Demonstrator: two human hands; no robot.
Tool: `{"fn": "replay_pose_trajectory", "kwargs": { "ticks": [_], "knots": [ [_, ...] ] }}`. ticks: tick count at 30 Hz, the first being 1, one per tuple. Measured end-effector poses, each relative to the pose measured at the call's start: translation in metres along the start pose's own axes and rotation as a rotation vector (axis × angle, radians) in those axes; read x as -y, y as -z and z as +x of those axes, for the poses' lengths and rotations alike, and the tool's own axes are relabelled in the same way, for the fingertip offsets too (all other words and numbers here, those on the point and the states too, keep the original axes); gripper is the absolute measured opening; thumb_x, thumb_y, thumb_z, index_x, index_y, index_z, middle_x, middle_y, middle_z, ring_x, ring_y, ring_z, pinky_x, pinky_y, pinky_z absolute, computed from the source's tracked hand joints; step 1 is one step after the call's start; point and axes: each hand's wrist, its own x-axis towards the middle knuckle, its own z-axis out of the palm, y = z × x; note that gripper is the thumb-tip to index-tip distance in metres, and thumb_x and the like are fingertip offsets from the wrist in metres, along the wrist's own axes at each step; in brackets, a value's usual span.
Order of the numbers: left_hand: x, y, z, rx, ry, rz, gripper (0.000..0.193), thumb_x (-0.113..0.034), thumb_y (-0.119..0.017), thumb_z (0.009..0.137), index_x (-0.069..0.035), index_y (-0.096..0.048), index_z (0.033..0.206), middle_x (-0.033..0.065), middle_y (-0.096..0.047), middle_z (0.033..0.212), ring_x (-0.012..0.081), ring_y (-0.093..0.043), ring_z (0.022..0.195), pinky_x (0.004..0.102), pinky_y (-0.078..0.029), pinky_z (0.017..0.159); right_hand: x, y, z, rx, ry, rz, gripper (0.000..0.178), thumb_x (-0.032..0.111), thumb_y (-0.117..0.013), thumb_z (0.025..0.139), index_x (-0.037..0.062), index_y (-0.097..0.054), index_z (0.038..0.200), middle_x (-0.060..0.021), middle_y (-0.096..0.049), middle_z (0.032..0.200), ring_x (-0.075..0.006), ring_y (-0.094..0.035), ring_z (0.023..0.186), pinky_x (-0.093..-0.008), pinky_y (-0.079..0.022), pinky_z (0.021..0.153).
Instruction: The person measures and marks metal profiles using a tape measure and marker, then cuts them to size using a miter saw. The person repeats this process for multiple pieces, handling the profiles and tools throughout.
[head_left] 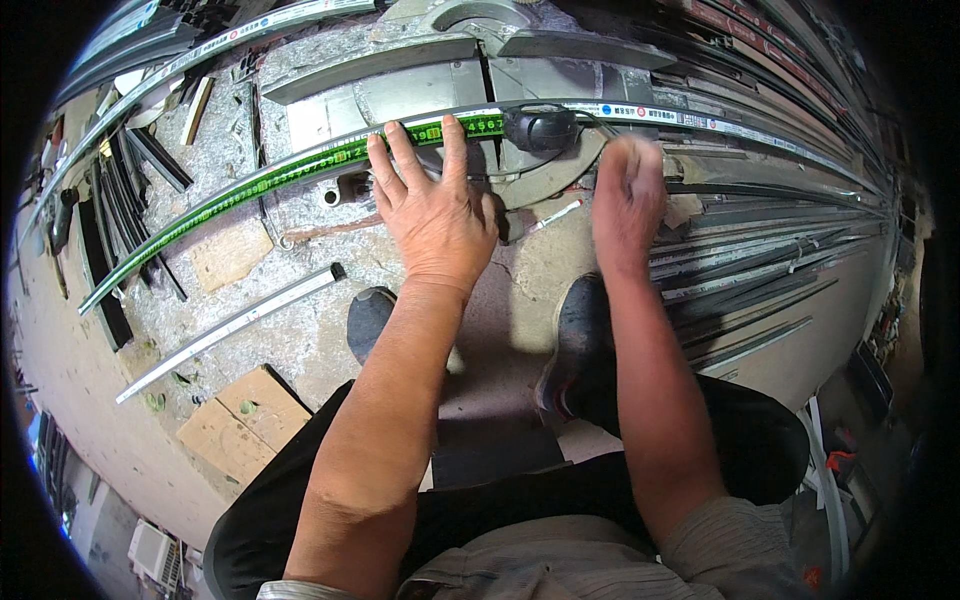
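Note:
A long metal profile [680, 118] with a printed film strip lies across the bed of a cutting machine [420, 92]. Along its near edge runs the green blade of a tape measure [270, 185], drawn far out to the left. The black case of the tape measure [540, 128] rests against the profile, just right of the machine's slot. My left hand [435, 220] is spread flat, its fingertips pressing on the green blade and the profile. To the right of the case is my right hand [630, 195], blurred by motion, its fingers curled and their contents unclear.
A white pen with a red end [558, 214] lies below the tape case. Long profiles [760, 240] are stacked at the right. Dark offcuts [125, 215] lie at the left, near a short profile [235, 330] and a cardboard piece [245, 425]. My shoes [372, 325] stand close to the machine.

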Motion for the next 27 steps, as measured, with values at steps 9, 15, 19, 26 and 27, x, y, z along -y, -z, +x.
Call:
{"fn": "replay_pose_trajectory", "kwargs": {
  "ticks": [9, 15, 19, 26, 27],
  "knots": [
    [-0.002, 0.0, 0.0, -0.003, -0.015, 0.009, 0.1, -0.03, -0.084, 0.083, -0.026, -0.037, 0.171, 0.0397, -0.024, 0.169, 0.0636, -0.019, 0.157, 0.0636, -0.029, 0.127, -0.127, -0.05, -0.067, 0.341, -0.526, -0.322, 0.05, 0.048, -0.072, 0.094, -0.0022, -0.076, 0.091, -0.029, -0.078, 0.099, -0.0484, -0.076, 0.098, -0.052, -0.06, 0.088],
    [-0.004, 0.002, 0.002, 0.019, -0.016, 0.009, 0.101, -0.03, -0.083, 0.083, -0.026, -0.034, 0.171, 0.0409, -0.022, 0.169, 0.0642, -0.017, 0.158, 0.0638, -0.03, 0.126, -0.155, -0.067, -0.063, 0.373, -0.54, -0.327, 0.051, 0.046, -0.073, 0.092, -0.0042, -0.078, 0.098, -0.0309, -0.078, 0.102, -0.0501, -0.076, 0.102, -0.0532, -0.061, 0.089],
    [-0.003, 0.0, 0.0, 0.025, -0.009, -0.001, 0.102, -0.029, -0.084, 0.083, -0.026, -0.034, 0.172, 0.0409, -0.021, 0.17, 0.0642, -0.016, 0.158, 0.0646, -0.03, 0.126, -0.147, -0.067, -0.068, 0.338, -0.797, 0.01, 0.023, 0.023, -0.074, 0.094, 0.0051, -0.07, 0.082, -0.0074, -0.069, 0.076, -0.0156, -0.063, 0.067, -0.0346, -0.048, 0.059],
    [0.0, 0.001, 0.0, 0.017, 0.004, 0.003, 0.101, -0.029, -0.083, 0.084, -0.027, -0.034, 0.172, 0.0405, -0.021, 0.17, 0.0636, -0.016, 0.159, 0.0645, -0.032, 0.125, -0.054, -0.02, -0.067, 0.121, -0.895, 0.791, 0.008, 0.015, -0.069, 0.098, 0.0114, -0.061, 0.095, -0.0003, -0.058, 0.074, -0.0096, -0.053, 0.061, -0.0305, -0.041, 0.051],
    [0.0, 0.001, 0.0, 0.025, 0.007, 0.0, 0.101, -0.03, -0.083, 0.084, -0.028, -0.034, 0.172, 0.0405, -0.021, 0.17, 0.0634, -0.016, 0.159, 0.0644, -0.032, 0.125, -0.041, -0.018, -0.067, 0.081, -0.84, 0.86, 0.008, 0.014, -0.068, 0.099, 0.0105, -0.061, 0.097, -0.0007, -0.059, 0.075, -0.0101, -0.054, 0.061, -0.0311, -0.042, 0.052]
  ]
}}
